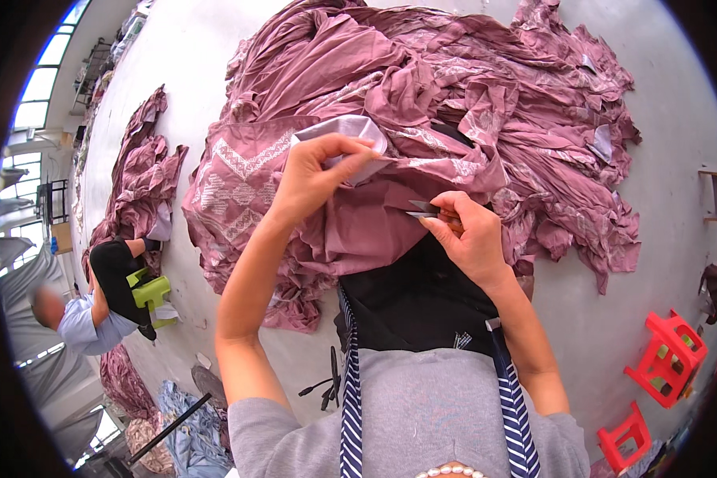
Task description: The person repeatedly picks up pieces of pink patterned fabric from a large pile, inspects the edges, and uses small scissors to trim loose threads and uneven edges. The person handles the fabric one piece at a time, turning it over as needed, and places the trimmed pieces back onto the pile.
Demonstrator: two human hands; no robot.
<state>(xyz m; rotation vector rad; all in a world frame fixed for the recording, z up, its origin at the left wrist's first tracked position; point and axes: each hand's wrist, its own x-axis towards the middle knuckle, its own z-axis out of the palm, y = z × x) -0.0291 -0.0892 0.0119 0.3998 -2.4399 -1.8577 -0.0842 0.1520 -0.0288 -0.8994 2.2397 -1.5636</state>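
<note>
Left hand [319, 171] is up and pinching a pale lilac lining flap [350, 131] of the mauve garment [358, 223], thumb and fingers pressed together on the fold and lifting it clear of the cloth below. Right hand [470, 235] sits just beside it, lower, fingers closed around a small pair of thread snips [424, 210], the metal tips poking out to the left and touching or nearly touching the fabric edge; whether the blades are apart I cannot tell. The garment itself drapes over the person's lap, across a black apron [414, 303], and runs up into a big heap of matching mauve clothes [470, 88] spread on the grey floor [669, 143]. This cloth looks light, thin and very soft: it collapses into folds wherever it is not held, so I judge it needs tension between two hands, gripped close to the seam, not out in the loose body. The white embroidered panel [239, 179] looks a touch stiffer and would make a steadier hold. Nothing fragile here, though thin weave near blade tips could be nicked. Off to the left another person [95, 307] sits by a green stool [151, 291] with a smaller mauve pile [139, 183]; red stools [668, 358] stand at lower right.
</note>
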